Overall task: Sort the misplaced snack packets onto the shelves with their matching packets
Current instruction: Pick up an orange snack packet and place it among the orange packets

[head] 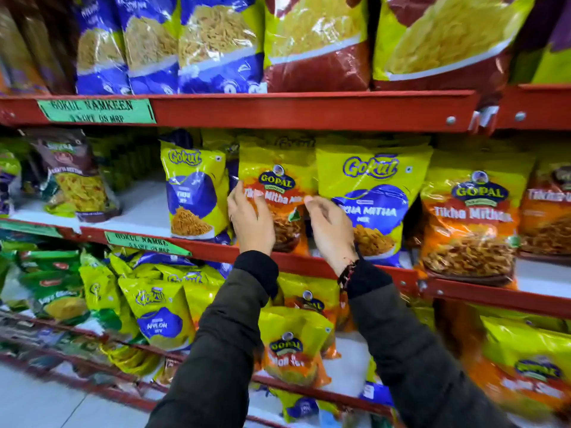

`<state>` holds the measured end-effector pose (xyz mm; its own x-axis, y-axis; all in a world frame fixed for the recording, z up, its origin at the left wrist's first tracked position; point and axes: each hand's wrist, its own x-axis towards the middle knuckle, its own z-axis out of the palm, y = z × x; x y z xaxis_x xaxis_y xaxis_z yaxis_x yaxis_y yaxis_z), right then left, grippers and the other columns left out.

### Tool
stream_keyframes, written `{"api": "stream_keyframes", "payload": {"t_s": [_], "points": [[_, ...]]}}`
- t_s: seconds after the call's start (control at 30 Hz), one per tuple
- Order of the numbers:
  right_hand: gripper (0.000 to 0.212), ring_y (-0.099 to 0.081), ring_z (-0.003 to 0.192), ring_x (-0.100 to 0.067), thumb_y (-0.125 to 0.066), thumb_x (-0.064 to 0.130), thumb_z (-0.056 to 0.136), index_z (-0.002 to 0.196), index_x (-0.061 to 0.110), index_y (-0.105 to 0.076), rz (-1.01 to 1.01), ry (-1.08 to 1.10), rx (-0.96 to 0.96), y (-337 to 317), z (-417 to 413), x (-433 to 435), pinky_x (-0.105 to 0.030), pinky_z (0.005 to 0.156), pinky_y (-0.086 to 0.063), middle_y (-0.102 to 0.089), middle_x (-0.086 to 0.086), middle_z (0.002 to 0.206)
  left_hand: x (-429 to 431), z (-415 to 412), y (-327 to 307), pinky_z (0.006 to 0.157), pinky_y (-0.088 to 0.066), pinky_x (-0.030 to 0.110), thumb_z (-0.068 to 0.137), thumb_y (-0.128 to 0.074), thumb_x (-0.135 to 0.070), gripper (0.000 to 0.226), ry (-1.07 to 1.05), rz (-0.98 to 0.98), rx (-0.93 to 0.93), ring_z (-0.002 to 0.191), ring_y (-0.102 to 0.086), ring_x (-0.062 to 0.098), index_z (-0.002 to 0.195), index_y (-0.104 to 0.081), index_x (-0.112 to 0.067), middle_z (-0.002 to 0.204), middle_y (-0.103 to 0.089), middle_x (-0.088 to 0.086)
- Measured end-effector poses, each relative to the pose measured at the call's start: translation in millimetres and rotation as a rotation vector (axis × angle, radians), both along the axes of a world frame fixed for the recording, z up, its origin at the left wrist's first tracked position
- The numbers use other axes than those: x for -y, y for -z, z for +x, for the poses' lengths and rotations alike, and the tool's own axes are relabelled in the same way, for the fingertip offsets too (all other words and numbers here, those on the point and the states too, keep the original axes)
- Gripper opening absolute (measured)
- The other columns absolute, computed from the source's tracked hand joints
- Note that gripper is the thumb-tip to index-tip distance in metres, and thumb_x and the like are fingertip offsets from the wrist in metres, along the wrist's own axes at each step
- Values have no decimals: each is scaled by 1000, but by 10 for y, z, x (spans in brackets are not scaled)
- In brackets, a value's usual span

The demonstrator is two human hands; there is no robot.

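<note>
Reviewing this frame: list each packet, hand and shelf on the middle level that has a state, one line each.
Gopal Tikha Mitha packet: upright, wedged between two Gokul packets, both hands on it.
left hand: on the packet's left edge; grip unclear.
right hand: at its right edge; grip unclear.
Gokul Tikha Mitha packet: upright, untouched.
Gokul sev packet: upright.
Gopal packet on the right: upright.
brown packet: leaning.
middle shelf: partly bare.

Red metal shelves point(309, 109) with white boards run above a pale tiled floor point(46, 403).

Orange-yellow Gopal Tikha Mitha packet point(276, 193) stands upright between two blue-yellow Gokul packets point(372, 199).
</note>
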<state>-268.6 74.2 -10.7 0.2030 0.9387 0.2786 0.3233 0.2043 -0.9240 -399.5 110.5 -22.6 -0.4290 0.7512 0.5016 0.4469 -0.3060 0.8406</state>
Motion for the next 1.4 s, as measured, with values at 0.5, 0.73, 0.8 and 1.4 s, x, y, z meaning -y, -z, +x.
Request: {"api": "stream_keyframes", "payload": {"t_s": [0.5,0.73,0.8,1.4], "points": [[34,-59,124,-31,-53,22,102,128,0,-57,-17,131,-474,106,-480,-519,-48,111,-44,-64,-15,131,-564,-489,133,76,-45,25,95,-60,-30,19,139,39,518,74,-54,3,96,-57,-11,81,-58,-4],[30,-43,72,-20,-60,19,98,71,12,-53,240,79,-463,-36,-467,-212,-37,69,-35,-48,-15,68,-147,-615,-48,69,-43,6,97,-57,-21,10,235,230,525,67,-52,-12,89,-53,-24,78,-55,-11],[36,-42,65,-6,-64,25,96,61,23,-54,283,94,-456,-73,-342,-79,-30,64,-34,-48,11,61,2,-633,-154,65,-42,11,98,-56,-20,15,326,233,526,64,-49,-6,85,-53,-29,70,-53,-15],[28,-52,68,-12,-71,37,90,70,16,-73,296,254,-650,279,1982,1604,-30,62,-44,-66,8,64,1516,1605,33,58,-25,32,87,-66,-46,36,458,-81,659,60,-35,7,64,-54,-21,70,-38,4]]}}
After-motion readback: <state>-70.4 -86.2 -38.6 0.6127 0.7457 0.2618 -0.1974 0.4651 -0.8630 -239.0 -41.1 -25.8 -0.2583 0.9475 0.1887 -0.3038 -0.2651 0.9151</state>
